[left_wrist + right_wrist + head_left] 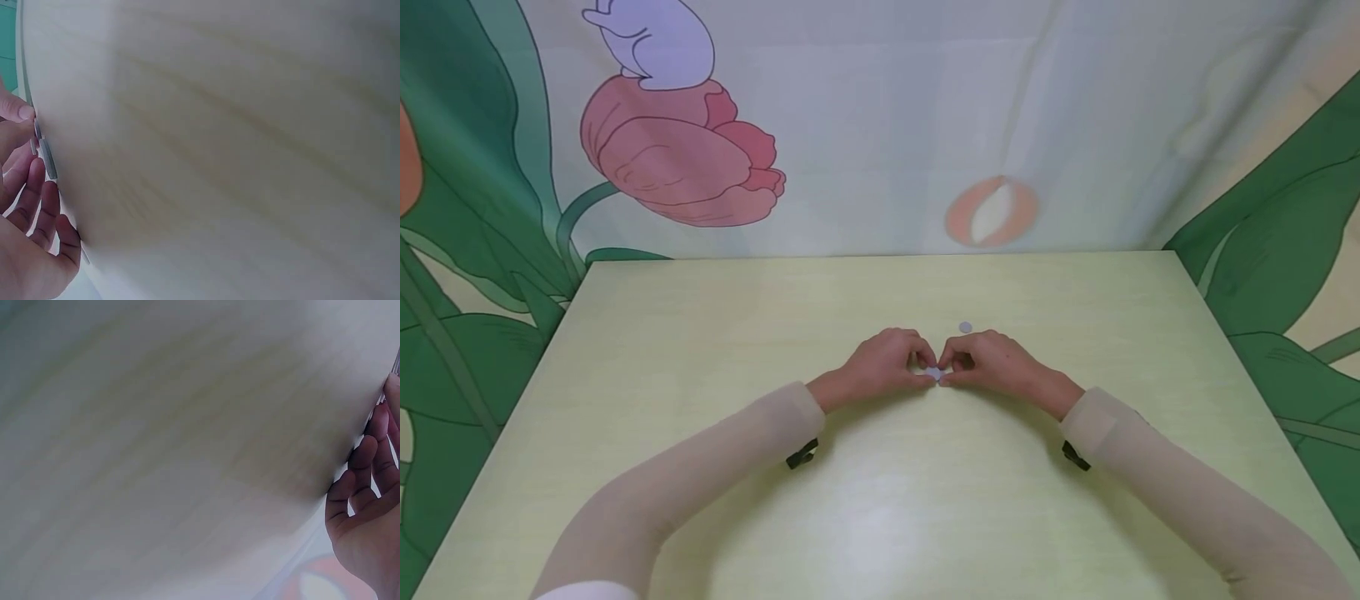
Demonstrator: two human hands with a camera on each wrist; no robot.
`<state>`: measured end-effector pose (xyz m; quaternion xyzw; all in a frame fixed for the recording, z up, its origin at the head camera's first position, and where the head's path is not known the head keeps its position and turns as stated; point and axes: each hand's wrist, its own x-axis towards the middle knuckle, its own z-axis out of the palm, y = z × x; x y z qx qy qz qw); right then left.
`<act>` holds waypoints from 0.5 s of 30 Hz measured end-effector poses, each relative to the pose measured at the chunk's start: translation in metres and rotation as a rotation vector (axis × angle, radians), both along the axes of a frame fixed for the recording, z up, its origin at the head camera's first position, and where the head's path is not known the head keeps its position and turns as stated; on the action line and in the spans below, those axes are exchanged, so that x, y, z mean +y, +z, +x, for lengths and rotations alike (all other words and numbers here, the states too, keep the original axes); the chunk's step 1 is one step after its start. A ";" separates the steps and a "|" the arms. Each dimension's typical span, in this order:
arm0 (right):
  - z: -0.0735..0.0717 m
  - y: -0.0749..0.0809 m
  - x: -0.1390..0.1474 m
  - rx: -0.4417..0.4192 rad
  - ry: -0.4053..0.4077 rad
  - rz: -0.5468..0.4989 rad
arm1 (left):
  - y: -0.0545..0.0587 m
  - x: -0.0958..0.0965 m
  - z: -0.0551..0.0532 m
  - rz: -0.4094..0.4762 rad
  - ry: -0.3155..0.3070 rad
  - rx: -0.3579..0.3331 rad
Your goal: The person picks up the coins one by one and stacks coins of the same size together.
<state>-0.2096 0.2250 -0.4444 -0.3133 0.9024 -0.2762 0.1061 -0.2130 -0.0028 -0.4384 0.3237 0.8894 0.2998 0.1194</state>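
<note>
Both hands meet at the middle of the table, fingertips close together over small grey coins. Thumb and bent index finger of my left hand [891, 360] pinch at the left side of a coin [934, 373], low at the tabletop. From the opposite side, my right hand [992, 358] pinches there with its thumb and index finger, the other fingers curled. In the left wrist view, a grey coin [47, 159] shows edge-on beside the left fingers [36, 206]. The right wrist view shows the right fingers [362, 453] against the table; its fingertips partly hide what they pinch.
Another grey coin [966, 327] lies flat just beyond the right hand. The pale wooden table [880, 500] ends at a back edge against a printed curtain [865, 125] with flowers and leaves. Dark straps [802, 453] hang under the sleeved wrists.
</note>
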 end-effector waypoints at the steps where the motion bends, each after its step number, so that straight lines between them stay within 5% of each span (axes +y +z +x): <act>1: 0.000 0.000 0.000 -0.001 -0.001 0.001 | 0.000 0.000 0.001 -0.004 0.004 0.003; 15: 0.000 0.001 -0.002 -0.014 -0.014 0.019 | -0.001 0.001 0.001 -0.011 -0.025 0.037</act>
